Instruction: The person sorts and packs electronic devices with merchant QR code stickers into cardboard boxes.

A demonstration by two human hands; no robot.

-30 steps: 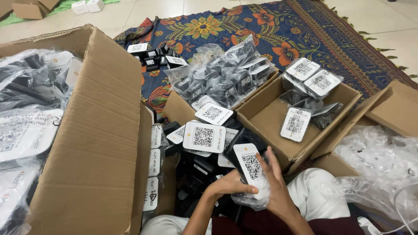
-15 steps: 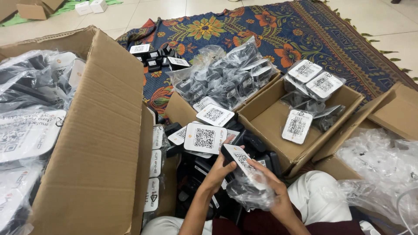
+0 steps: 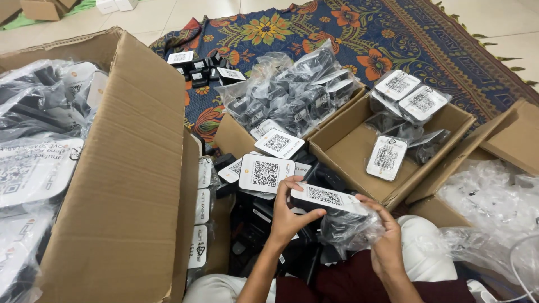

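My left hand (image 3: 289, 216) grips the near end of a flat white device (image 3: 325, 197) with a square code panel on its face. My right hand (image 3: 384, 241) holds the device's other end together with a crumpled clear plastic bag (image 3: 345, 230) that hangs below it. The device lies almost flat, tilted toward the right. Just beyond my hands stands a pile of similar white-faced devices (image 3: 264, 173) on black bodies.
A big open cardboard box (image 3: 132, 185) with bagged devices is on the left. A smaller box (image 3: 348, 148) ahead right holds several devices. Another box (image 3: 236, 134) is heaped with bagged ones. Loose plastic (image 3: 488, 196) lies right, a patterned rug (image 3: 337, 33) beyond.
The device went from upright in my hands to lying nearly flat. My left hand shifted to its near end and the plastic bag slid down below it.
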